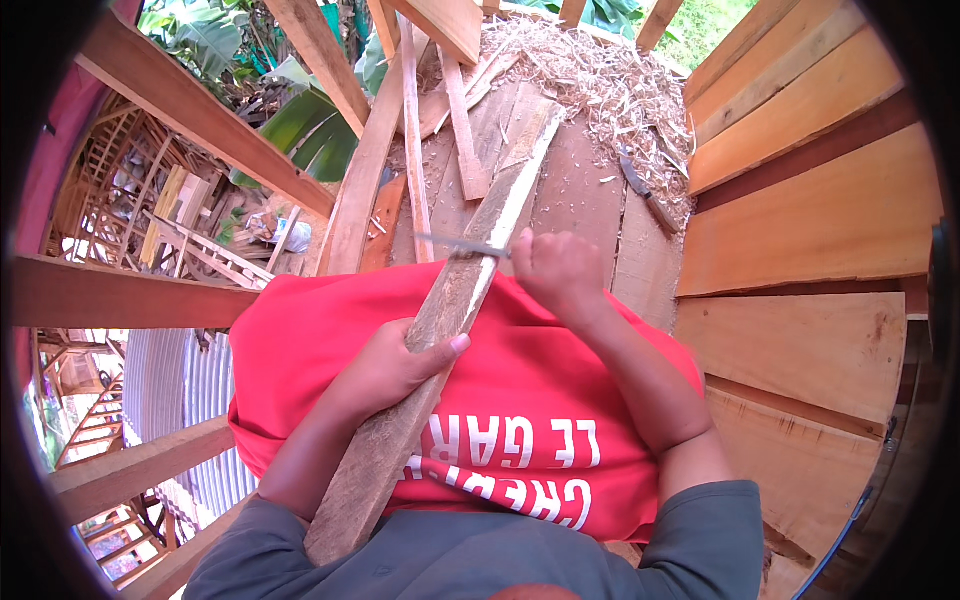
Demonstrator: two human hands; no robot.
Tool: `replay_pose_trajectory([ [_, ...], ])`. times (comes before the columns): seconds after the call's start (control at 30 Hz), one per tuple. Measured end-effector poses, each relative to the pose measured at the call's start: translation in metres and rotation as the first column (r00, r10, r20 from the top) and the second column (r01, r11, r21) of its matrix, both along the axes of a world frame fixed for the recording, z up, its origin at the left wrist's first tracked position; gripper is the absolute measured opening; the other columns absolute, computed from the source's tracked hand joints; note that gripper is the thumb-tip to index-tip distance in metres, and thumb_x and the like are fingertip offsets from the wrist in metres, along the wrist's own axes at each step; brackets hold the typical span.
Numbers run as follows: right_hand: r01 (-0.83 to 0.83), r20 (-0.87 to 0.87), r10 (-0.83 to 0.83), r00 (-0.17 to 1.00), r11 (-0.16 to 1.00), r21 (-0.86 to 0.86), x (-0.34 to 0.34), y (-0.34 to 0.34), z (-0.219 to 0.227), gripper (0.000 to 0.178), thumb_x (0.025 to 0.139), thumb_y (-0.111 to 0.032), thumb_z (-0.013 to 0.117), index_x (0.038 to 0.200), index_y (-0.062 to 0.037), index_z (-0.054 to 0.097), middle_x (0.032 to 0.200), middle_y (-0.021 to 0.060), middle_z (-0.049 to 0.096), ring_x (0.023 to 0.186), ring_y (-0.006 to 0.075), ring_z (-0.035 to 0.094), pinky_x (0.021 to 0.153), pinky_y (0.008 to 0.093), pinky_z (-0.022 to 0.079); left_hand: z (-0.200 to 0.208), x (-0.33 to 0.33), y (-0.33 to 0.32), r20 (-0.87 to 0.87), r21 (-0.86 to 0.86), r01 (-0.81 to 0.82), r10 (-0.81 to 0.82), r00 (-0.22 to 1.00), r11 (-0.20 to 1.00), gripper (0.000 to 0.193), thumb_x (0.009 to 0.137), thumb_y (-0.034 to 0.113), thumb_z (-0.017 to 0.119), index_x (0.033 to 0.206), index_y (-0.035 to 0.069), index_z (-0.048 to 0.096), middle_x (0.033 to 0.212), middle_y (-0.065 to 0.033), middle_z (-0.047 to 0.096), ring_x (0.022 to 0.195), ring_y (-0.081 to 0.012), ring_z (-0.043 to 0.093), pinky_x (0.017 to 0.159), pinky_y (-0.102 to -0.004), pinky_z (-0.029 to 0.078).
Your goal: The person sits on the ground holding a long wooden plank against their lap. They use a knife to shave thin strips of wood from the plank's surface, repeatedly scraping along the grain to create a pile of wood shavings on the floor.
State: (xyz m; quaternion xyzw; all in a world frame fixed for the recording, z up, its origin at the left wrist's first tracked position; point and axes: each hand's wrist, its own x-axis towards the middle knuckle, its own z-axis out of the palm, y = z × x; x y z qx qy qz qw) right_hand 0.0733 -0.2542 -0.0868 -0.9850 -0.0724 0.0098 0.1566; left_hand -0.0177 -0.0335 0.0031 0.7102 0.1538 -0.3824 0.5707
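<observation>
A long rough wooden board [400, 420] lies aslant across my lap, its lower end against my body and its far end over the floorboards. Its right edge shows a pale, freshly cut strip. My left hand [400, 360] is wrapped round the board at its middle, thumb on top. Farther up, my right hand [560, 268] is closed in a fist round the handle of a knife [462, 244]. The thin blade lies across the board and points left, slightly blurred; the handle is mostly hidden in my fingers. Red cloth [560, 370] covers my lap under the board.
Wood shavings [610, 90] heap on the plank floor [575, 190] ahead. A second knife [645, 190] lies beside them at the right. Loose wooden strips [462, 135] lie ahead left. A board wall [800, 230] stands close on the right; wooden rails [130, 292] run along the left.
</observation>
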Motion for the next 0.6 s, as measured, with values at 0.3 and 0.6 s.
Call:
replay_pose_trajectory([
  [0.3,-0.027,0.016,0.028,0.999,1.0,-0.015,-0.006,0.007,0.011,0.053,0.097,-0.034,0.042,0.065,-0.0042,0.071,0.061,0.0206,0.066,0.059,0.0387,0.068,0.056,0.0508,0.055,-0.007,-0.001,0.002,0.098,0.04,0.039,-0.043,0.994,0.998,0.05,0.092,0.046,0.071,0.105,-0.002,0.063,0.078,-0.0048,0.065,0.066,-0.0102,0.062,0.061,-0.0281,0.051],
  [0.6,0.01,0.101,-0.017,0.995,0.998,0.064,0.011,-0.004,-0.01,0.053,0.096,-0.034,0.044,0.062,-0.0025,0.069,0.062,0.0221,0.065,0.058,0.0397,0.067,0.058,0.0534,0.054,-0.007,-0.002,0.002,0.107,0.028,0.041,-0.044,0.993,0.999,0.052,0.094,0.046,0.069,0.108,-0.003,0.063,0.081,-0.0049,0.065,0.071,-0.01,0.062,0.065,-0.0277,0.051],
])
